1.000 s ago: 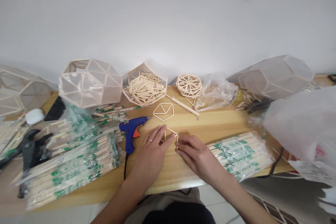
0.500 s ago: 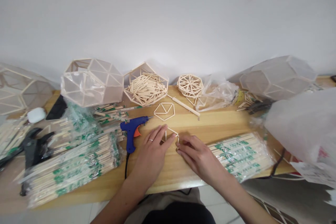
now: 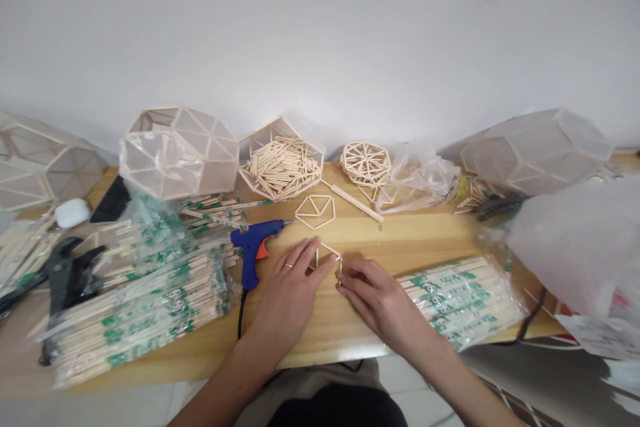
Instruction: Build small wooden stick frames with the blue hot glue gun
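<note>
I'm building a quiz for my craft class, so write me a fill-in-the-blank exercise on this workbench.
1. The glue gun beside the left hand has a ____ body.
2. A ring shows on the ____ hand.
3. The wrapped stick bundle nearest the right hand carries ____ print.
4. Both hands touch a small frame of ____ sticks.
Missing words: blue; left; green; wooden.

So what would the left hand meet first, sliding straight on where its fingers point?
The small stick frame, right at the fingertips of the left hand; they seem to touch it.
</note>
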`<state>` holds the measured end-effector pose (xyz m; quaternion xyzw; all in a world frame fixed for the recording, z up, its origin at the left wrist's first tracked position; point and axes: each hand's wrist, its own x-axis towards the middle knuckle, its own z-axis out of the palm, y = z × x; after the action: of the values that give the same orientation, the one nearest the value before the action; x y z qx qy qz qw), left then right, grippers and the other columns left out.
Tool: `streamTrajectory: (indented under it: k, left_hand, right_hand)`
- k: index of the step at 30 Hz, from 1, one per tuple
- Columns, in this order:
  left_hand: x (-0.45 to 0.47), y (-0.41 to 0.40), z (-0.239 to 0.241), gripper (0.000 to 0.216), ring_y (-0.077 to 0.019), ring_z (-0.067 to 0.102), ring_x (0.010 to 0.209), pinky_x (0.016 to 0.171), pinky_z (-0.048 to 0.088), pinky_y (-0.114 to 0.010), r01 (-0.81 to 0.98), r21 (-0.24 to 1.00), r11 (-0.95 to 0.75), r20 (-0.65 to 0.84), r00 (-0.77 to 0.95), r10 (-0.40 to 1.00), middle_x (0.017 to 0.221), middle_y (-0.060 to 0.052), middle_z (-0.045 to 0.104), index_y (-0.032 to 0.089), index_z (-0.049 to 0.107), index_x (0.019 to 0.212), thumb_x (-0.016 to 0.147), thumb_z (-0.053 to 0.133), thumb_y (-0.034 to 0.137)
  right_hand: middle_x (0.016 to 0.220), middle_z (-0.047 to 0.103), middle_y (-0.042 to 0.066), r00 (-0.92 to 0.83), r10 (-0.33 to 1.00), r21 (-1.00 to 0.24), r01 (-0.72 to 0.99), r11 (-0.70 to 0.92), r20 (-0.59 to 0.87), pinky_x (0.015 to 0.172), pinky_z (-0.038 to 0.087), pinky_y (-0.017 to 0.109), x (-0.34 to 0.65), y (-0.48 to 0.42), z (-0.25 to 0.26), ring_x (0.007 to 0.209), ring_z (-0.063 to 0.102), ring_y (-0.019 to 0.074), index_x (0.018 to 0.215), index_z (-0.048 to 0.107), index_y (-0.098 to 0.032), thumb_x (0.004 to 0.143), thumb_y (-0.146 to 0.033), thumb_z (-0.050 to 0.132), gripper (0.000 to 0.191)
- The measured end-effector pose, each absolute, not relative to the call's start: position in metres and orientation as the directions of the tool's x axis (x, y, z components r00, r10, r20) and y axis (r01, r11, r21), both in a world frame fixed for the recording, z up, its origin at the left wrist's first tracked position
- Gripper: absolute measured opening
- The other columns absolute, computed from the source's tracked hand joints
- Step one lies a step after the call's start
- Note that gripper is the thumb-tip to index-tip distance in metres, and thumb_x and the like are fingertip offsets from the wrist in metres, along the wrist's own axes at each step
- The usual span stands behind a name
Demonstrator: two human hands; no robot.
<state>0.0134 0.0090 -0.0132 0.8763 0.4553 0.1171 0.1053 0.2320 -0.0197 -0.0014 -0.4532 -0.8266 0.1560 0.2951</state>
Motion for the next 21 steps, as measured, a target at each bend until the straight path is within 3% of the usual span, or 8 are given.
streamTrajectory:
  k: [21]
  left_hand:
    - [0.0134, 0.0092, -0.0123, 0.064, -0.0332, 0.052, 0.152, 0.120, 0.051, -0.055, 0.768, 0.318, -0.555, 0.110, 0.552, 0.827, 0.165, -0.015, 0.053, 0.030, 0.067, 0.148, 0.096, 0.054, -0.004]
  right_hand:
    - [0.115, 0.072, 0.014, -0.396, 0.857, -0.525, 0.677, 0.515, 0.331, 0.085, 0.067, 0.040, 0.2294, -0.0205, -0.0011, 0.100, 0.073, 0.0259, 0.110, 0.073, -0.017, 0.107, -0.017, 0.061, 0.013]
